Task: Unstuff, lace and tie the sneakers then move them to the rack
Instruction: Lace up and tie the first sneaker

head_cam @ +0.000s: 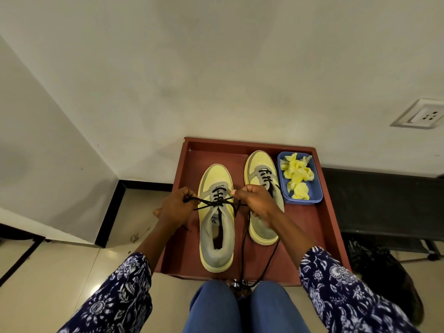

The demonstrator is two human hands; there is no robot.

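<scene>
Two yellow and grey sneakers stand side by side on a reddish-brown tray (322, 227). Over the left sneaker (216, 236) both hands pull a black lace (217, 203) taut sideways, with a knot at the middle of the tongue. My left hand (176, 207) grips the lace's left end and my right hand (254, 203) grips its right end. The right sneaker (262, 169) is laced at the toe end; its loose black lace ends (242, 251) trail down over the tray's front edge. My right hand hides part of that sneaker.
A blue plastic bin (312, 191) with crumpled yellow paper (298, 175) sits at the tray's back right corner. A white wall rises behind, with a socket (425, 114) at the right. A dark low bench (384, 200) stands to the right. My knees in blue jeans (240, 308) are below the tray.
</scene>
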